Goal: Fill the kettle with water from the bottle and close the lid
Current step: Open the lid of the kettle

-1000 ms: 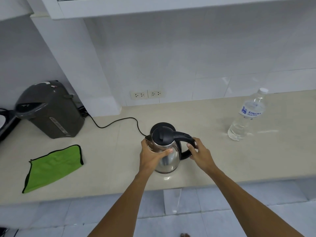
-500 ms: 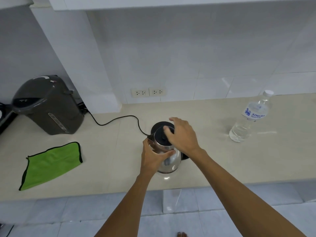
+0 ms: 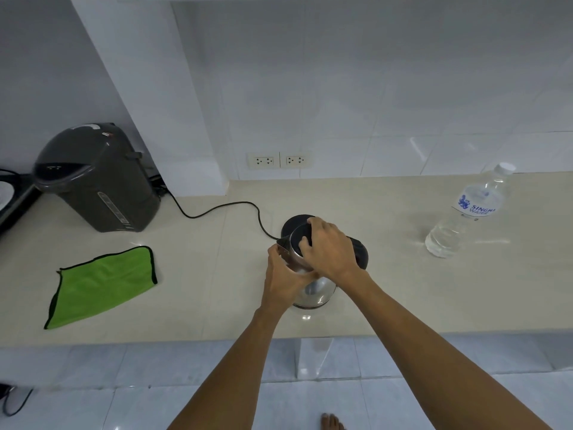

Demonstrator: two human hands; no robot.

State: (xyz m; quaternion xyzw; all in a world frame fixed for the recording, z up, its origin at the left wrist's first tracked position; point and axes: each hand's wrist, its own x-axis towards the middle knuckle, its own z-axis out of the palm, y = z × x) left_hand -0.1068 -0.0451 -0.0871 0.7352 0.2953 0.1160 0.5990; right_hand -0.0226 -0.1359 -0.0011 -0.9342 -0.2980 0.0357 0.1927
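A steel kettle with a black lid and handle stands on the beige counter, just in front of its round black base. My left hand grips the kettle's body from the left, below the spout. My right hand lies over the top, fingers curled on the black lid. The lid looks down; most of it is hidden by the hand. A clear water bottle with a white cap stands upright, capped, far to the right.
A dark grey electric water dispenser stands at the back left. A green cloth lies left of the kettle. A black cord runs from the base to the left corner. Wall sockets sit above the counter's back edge.
My right hand left the kettle's handle and moved onto the lid, where it now curls over the top. My left hand stayed on the kettle's body.
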